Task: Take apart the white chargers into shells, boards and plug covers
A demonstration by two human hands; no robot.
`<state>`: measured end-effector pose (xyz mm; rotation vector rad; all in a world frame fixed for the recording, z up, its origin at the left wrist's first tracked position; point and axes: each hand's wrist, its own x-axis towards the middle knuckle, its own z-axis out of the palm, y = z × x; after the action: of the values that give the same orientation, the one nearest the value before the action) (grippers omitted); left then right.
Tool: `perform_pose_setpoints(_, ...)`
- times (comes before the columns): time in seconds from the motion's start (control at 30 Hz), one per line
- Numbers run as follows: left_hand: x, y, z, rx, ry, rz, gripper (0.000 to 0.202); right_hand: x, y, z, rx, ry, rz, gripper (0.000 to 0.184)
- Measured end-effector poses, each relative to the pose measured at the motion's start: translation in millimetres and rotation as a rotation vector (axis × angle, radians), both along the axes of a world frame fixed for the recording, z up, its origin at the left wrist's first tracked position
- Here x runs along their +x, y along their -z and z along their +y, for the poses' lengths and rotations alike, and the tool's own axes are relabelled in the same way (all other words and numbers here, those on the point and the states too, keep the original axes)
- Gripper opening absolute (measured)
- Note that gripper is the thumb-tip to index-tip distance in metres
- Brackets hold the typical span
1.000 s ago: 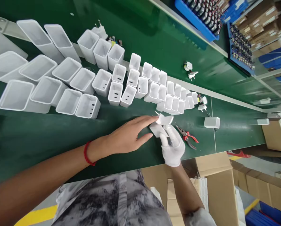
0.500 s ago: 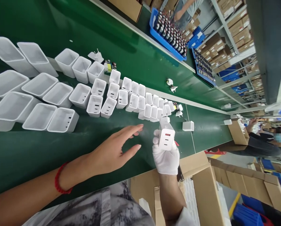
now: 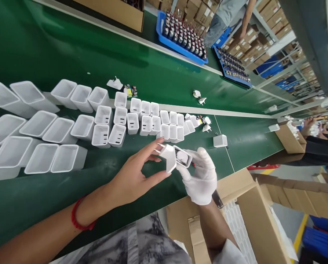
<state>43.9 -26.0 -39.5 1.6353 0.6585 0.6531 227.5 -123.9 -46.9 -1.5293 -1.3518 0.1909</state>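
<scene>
My bare left hand [image 3: 132,176], a red band at its wrist, pinches a white plug cap with metal prongs [image 3: 167,157]. My right hand [image 3: 201,178] wears a white glove and grips a white charger shell [image 3: 182,157], its open end turned toward the cap. The two parts touch just above the green belt [image 3: 153,66]. Behind them stand several rows of empty white charger shells [image 3: 117,123], open ends up.
A lone shell [image 3: 220,140] sits right of the rows. Loose plug parts [image 3: 199,97] lie further back. Blue trays [image 3: 184,36] of components line the far side. An open cardboard box [image 3: 235,216] stands at my right. Other people work at the back and far right.
My left hand rose from flat over the belt and pinched a plug cap. My right hand turned the shell from ports-facing-me to open end toward the cap. The view tilted up.
</scene>
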Motion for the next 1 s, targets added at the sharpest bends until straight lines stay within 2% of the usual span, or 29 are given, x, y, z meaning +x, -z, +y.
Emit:
perform_pose_setpoints(0.1, 7.7, -0.1, -0.8, -0.026, -0.016, -0.052, 0.056, 7.9, -2.3, -2.5, -0.016, 0.009, -0.074, 0.076)
perform_pose_setpoints(0.23, 15.1, 1.7, -1.3, 0.034, -0.058, -0.060, 0.042, 16.5, -6.9, -2.6, 0.004, 0.031, -0.274, 0.080)
perform_pose_setpoints(0.37, 23.7, -3.7, 3.6, 0.179, -0.085, -0.108, 0.023, 25.8, -16.6, 2.4, 0.034, 0.011, -0.422, 0.079)
perform_pose_setpoints(0.47, 28.0, -9.2, 10.3, 0.324, -0.066, -0.130, 0.019, 46.8, -25.2, 18.2, 0.049, -0.011, -0.529, 0.075)
perform_pose_setpoints(0.53, 27.7, -12.1, 15.8, 0.373, -0.076, -0.033, 0.021, 72.3, -29.3, 43.9, 0.052, 0.045, -0.575, 0.071)
perform_pose_setpoints(0.6, 24.7, -14.9, 22.7, 0.381, -0.077, 0.097, 0.024, 105.9, -31.2, 85.0, -0.029, 0.168, -0.542, 0.066)
perform_pose_setpoints(0.67, 20.0, -18.7, 31.7, 0.388, -0.062, 0.195, 0.026, 143.3, -30.3, 137.2, -0.244, 0.266, -0.447, 0.061)
perform_pose_setpoints(0.77, 14.1, -28.4, 51.2, 0.413, -0.059, 0.306, 0.027, 193.9, -20.3, 214.3, -0.341, 0.301, -0.407, 0.047)
perform_pose_setpoints(0.83, 13.3, -36.9, 70.4, 0.436, -0.080, 0.386, 0.031, 217.6, -8.2, 251.0, -0.399, 0.288, -0.390, 0.034)
perform_pose_setpoints(0.9, 15.6, -45.1, 96.0, 0.478, -0.116, 0.476, 0.038, 232.9, 3.9, 271.4, -0.471, 0.249, -0.374, 0.028)
perform_pose_setpoints(0.97, 19.6, -50.6, 127.6, 0.524, -0.159, 0.568, 0.042, 245.0, 10.6, 278.0, -0.532, 0.209, -0.363, 0.026)
perform_pose_setpoints(1.0, 21.8, -51.9, 145.1, 0.530, -0.135, 0.619, 0.041, 252.2, 10.7, 278.1, -0.551, 0.201, -0.360, 0.026)
